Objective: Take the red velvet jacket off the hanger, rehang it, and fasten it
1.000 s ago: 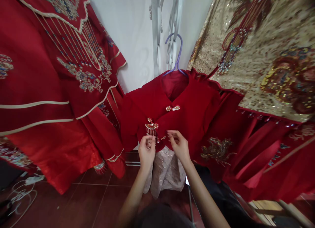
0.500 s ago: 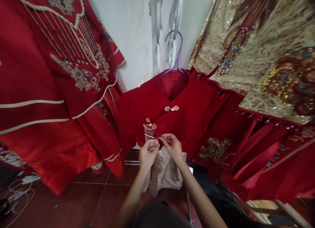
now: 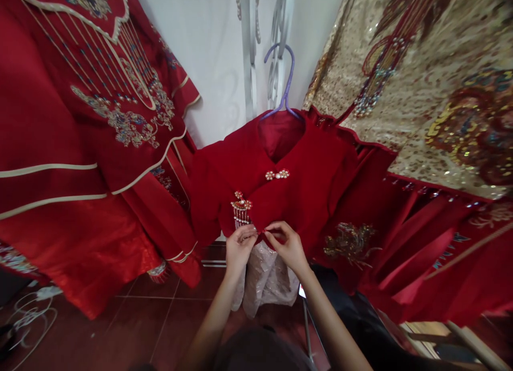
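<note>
A short red velvet jacket (image 3: 304,178) hangs in front of me on a purple hanger (image 3: 289,74). At its lower front edge my left hand (image 3: 240,245) and my right hand (image 3: 288,245) meet, thumbs and fingers pinched close together. Between the fingertips is something small at the hem, mostly hidden; it appears to be part of the jacket's fastening. Just above my left hand is a beaded tassel brooch (image 3: 241,208). Higher on the chest, a jewelled flower clasp (image 3: 277,175) joins the two front panels.
Red embroidered garments (image 3: 132,120) hang at the left. A gold sequinned garment (image 3: 401,103) and a red pleated skirt (image 3: 420,237) hang at the right. A pale shiny cloth (image 3: 268,285) shows below the jacket. White cables (image 3: 34,312) lie on the tiled floor (image 3: 140,317).
My right hand has shifted slightly right and down, with its fingers still pinched at the hem. The jewelled piece seen between my fingertips is now mostly covered. The view has moved a little.
</note>
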Available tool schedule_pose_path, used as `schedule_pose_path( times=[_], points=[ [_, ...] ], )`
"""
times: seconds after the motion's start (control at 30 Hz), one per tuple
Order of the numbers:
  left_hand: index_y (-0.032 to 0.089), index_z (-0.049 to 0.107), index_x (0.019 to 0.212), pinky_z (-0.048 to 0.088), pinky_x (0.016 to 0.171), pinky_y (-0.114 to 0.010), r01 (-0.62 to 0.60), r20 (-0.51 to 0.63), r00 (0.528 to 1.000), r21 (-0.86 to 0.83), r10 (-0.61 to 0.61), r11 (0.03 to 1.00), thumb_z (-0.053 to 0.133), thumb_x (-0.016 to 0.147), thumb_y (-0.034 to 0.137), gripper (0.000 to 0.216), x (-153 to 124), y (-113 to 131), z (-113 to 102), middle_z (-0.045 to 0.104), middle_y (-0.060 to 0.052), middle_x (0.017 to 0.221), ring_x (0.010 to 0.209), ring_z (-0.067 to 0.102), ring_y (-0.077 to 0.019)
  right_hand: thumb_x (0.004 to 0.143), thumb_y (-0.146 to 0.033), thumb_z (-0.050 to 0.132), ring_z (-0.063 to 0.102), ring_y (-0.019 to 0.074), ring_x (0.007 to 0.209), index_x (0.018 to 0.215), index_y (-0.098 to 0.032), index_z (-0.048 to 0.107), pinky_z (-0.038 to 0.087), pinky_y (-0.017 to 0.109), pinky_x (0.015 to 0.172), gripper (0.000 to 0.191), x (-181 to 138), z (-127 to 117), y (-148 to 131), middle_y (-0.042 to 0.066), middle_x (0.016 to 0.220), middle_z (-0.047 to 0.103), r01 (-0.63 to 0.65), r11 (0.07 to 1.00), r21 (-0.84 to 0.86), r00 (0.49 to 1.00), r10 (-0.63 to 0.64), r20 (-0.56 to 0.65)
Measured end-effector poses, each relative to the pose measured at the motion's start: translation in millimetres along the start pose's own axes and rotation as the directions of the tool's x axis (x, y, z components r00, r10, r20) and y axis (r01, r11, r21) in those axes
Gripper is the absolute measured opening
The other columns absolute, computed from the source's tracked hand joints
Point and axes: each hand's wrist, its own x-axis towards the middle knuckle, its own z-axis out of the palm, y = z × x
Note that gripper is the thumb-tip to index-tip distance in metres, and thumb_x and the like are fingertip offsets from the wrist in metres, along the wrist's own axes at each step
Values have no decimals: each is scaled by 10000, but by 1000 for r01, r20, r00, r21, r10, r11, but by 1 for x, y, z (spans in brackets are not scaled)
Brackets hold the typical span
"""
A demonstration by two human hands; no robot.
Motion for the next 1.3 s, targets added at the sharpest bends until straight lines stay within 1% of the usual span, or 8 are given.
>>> schedule_pose_path(
  times=[0.17, 0.3, 0.37, 0.47, 0.63, 0.8, 1.03, 1.3],
  points=[
    [158, 678, 895, 571, 783, -298, -10, -18, 1000, 45, 10, 999, 725, 657, 221, 251, -4, 3, 0, 742, -56, 826, 797, 710, -175, 804, -341, 689, 669, 166, 865, 909, -202, 625, 586, 321, 814, 186, 4, 13, 1, 34, 896, 659, -4, 999, 50, 1000, 4, -1],
    [155, 680, 871, 575, 773, -300, -38, -33, 999, 34, 39, 999, 738, 656, 246, 241, -5, 9, 0, 734, -52, 788, 766, 707, -171, 800, -377, 689, 667, 162, 799, 861, -200, 625, 580, 311, 770, 198, 7, 15, 4, 26, 832, 663, -18, 1000, -2, 998, 18, -61],
    [152, 682, 861, 579, 766, -302, -40, -38, 998, 35, 41, 999, 748, 654, 256, 241, -6, 11, 1, 735, -54, 786, 761, 709, -174, 800, -385, 688, 669, 164, 794, 864, -198, 635, 579, 312, 765, 205, 8, 14, 4, 30, 836, 671, -20, 1000, -12, 998, 19, -54],
    [148, 692, 875, 582, 770, -304, -49, -20, 999, 68, 51, 996, 753, 676, 280, 246, -6, 12, 1, 744, -67, 819, 777, 715, -182, 809, -382, 679, 673, 167, 815, 879, -196, 640, 578, 310, 769, 203, 8, 13, 4, 38, 860, 678, -15, 1000, -11, 999, 15, -35],
    [154, 717, 880, 579, 766, -293, -85, 25, 996, 171, 82, 982, 724, 740, 311, 210, -7, 11, 0, 751, -77, 867, 800, 716, -183, 821, -365, 666, 663, 161, 798, 895, -192, 639, 577, 308, 761, 190, 9, 15, 3, 41, 854, 663, 8, 998, -68, 993, -16, -120],
    [155, 705, 901, 583, 778, -297, -76, -31, 996, 113, 80, 991, 733, 699, 260, 229, -8, 10, 1, 752, -75, 888, 815, 717, -180, 805, -373, 681, 668, 164, 791, 893, -193, 659, 581, 304, 742, 202, 9, 13, 0, 42, 849, 676, -13, 998, -62, 998, 8, -69],
    [143, 716, 892, 585, 769, -299, -76, -16, 997, 129, 78, 989, 755, 689, 292, 255, -9, 14, 0, 755, -78, 859, 782, 719, -183, 813, -328, 672, 663, 159, 793, 888, -197, 676, 586, 297, 733, 151, 9, 12, -6, 41, 863, 655, 31, 996, -85, 998, -35, -55],
    [142, 734, 899, 582, 760, -305, -33, -18, 999, 147, 37, 989, 725, 702, 268, 234, -8, 9, -1, 766, -91, 888, 789, 728, -195, 854, -338, 640, 671, 167, 853, 957, -216, 698, 601, 325, 801, 170, 8, 11, -5, 53, 950, 642, 48, 998, -51, 999, -48, 5]
  ],
)
